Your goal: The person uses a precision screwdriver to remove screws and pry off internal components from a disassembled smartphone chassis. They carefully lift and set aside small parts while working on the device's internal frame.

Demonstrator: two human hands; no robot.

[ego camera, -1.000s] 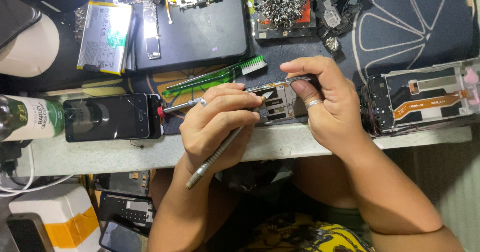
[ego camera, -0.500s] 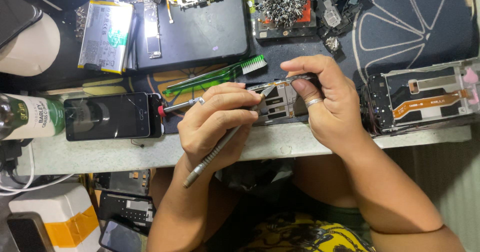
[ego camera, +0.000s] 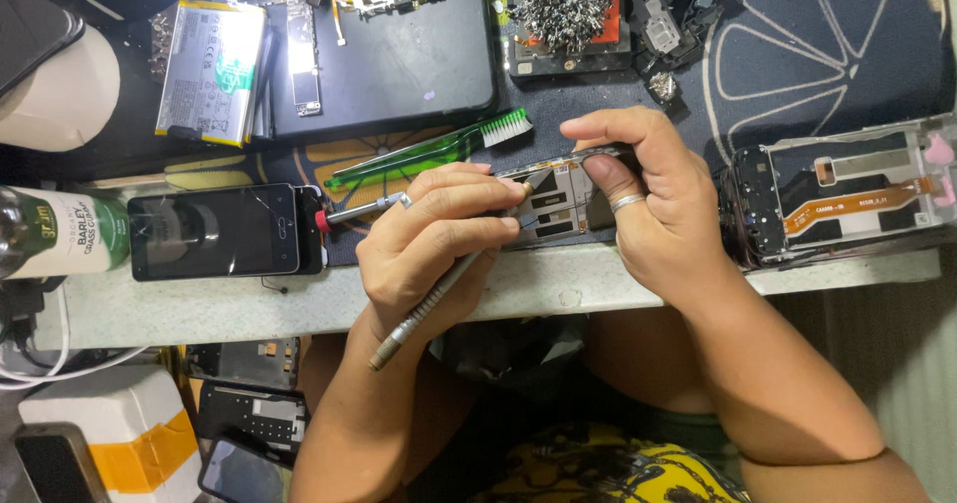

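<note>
Two hands meet over a flat metal phone frame (ego camera: 558,202) at the bench's pale stone edge. The left hand (ego camera: 434,239) pinches a slim knurled steel screwdriver (ego camera: 439,294); the right hand (ego camera: 653,199), at three o'clock, pinches the frame's upper rim. A bristled green toothbrush (ego camera: 429,152) lies at eleven o'clock.
</note>
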